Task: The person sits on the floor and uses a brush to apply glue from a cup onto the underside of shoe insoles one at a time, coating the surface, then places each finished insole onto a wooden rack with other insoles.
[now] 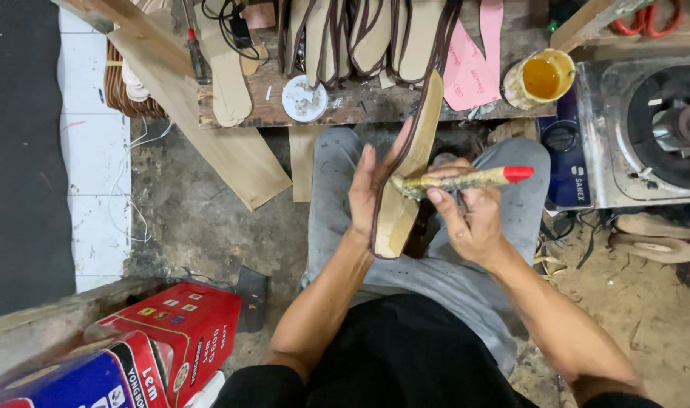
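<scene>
Your left hand point(366, 198) is wrapped around a tan shoe sole point(405, 181), holding it up. Your right hand point(466, 219) grips a red-tipped brush point(466, 180) whose end touches the sole.

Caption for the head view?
Left hand holds a tan insole while right hand brushes it with a red-tipped brush.
</scene>
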